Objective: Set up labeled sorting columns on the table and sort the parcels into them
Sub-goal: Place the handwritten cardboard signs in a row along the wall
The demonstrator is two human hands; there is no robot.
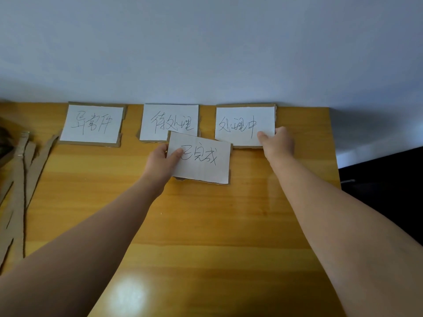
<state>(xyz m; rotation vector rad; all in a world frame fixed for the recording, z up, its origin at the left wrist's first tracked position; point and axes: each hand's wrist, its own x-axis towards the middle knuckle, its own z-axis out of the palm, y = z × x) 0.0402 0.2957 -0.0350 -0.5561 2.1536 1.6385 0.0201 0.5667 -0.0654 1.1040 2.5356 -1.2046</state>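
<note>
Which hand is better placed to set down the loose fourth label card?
Probably left: the left hand already pinches the loose card by its left edge, while the right hand is busy holding the right card at its corner.

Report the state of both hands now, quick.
Left hand: pinches the lower label card, thumb on top.
Right hand: pinches the rightmost label card at its near right corner.

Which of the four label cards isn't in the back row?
The 已完成 card, pinched by the left hand: tilted, nearer the person, overlapping the middle card. The other three line the wall, the right hand holding the right card.
</note>
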